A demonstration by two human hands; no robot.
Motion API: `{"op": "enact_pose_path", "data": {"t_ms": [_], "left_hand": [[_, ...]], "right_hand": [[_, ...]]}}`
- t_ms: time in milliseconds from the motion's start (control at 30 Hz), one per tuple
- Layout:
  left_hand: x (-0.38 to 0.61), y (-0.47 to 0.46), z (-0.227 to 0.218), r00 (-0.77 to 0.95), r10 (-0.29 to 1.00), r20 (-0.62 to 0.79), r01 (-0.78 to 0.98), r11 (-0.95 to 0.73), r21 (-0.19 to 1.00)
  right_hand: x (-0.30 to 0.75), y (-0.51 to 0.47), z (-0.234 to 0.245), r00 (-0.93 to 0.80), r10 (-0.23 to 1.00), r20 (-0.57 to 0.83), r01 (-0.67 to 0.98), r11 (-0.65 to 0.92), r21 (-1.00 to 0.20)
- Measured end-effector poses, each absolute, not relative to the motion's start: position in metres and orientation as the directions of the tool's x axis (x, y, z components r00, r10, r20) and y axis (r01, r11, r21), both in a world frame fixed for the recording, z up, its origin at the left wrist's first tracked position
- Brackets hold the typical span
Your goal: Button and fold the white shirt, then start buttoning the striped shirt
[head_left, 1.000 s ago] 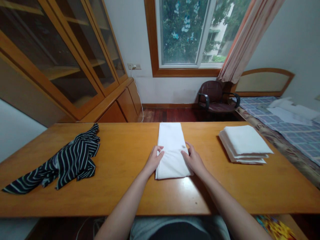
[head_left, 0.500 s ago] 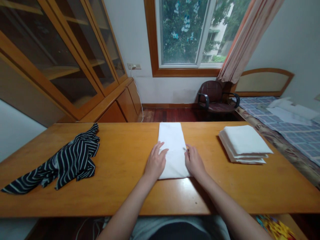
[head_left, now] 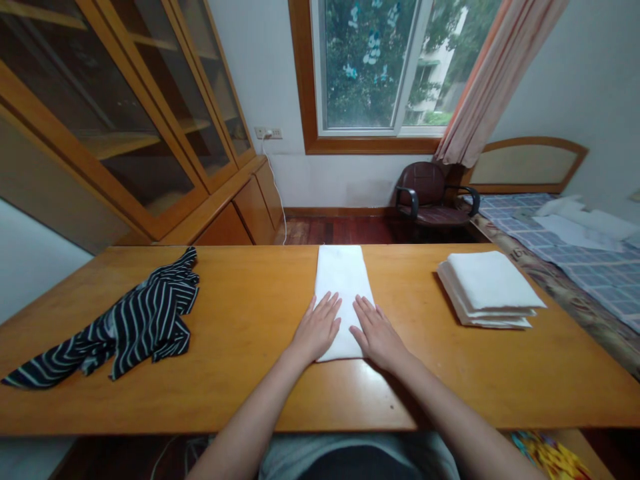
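Note:
A long, narrow folded white cloth lies in the middle of the wooden table, running away from me. My left hand rests flat on its near left part, fingers stretched out. My right hand lies flat on its near right part, fingers spread too. Both palms press the near end of the cloth, and neither hand holds anything.
A crumpled black shirt with white stripes lies at the table's left. A stack of folded white cloths sits at the right. Behind the table are a dark armchair, a bed and a glass-fronted cabinet.
My hands have moved from the cloth's side edges inward onto its top. The fingers went from curled at the edges to flat and stretched out.

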State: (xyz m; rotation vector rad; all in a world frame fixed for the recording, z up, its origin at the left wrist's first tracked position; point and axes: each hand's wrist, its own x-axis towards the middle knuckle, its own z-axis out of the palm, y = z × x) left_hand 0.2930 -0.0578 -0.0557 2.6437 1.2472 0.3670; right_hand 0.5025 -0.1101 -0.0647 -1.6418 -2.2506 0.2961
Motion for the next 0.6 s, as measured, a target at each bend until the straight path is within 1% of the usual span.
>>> {"op": "enact_pose_path", "data": {"t_ms": [100, 300, 400, 467, 533, 600], "left_hand": [[0.285, -0.049, -0.059, 0.575, 0.812, 0.103, 0.776, -0.581, 0.247], [0.262, -0.032, -0.07, 0.51, 0.852, 0.122, 0.815, -0.524, 0.247], [0.244, -0.024, -0.076, 0.433, 0.889, 0.148, 0.834, -0.458, 0.308], [0.232, -0.021, -0.08, 0.382, 0.905, 0.185, 0.827, -0.424, 0.37], [0.221, -0.022, -0.082, 0.346, 0.903, 0.252, 0.801, -0.425, 0.422], [0.213, -0.027, -0.08, 0.36, 0.876, 0.32, 0.762, -0.475, 0.441]], "right_hand": [[0.509, -0.114, -0.066, -0.251, 0.962, 0.106, 0.895, 0.272, -0.353], [0.525, -0.125, -0.071, -0.209, 0.972, 0.11, 0.909, 0.235, -0.346], [0.541, -0.127, -0.074, -0.214, 0.971, 0.11, 0.893, 0.24, -0.38], [0.554, -0.127, -0.074, -0.223, 0.966, 0.131, 0.863, 0.258, -0.435], [0.565, -0.127, -0.073, -0.225, 0.957, 0.186, 0.819, 0.289, -0.496], [0.573, -0.128, -0.07, -0.216, 0.942, 0.257, 0.777, 0.326, -0.539]]}}
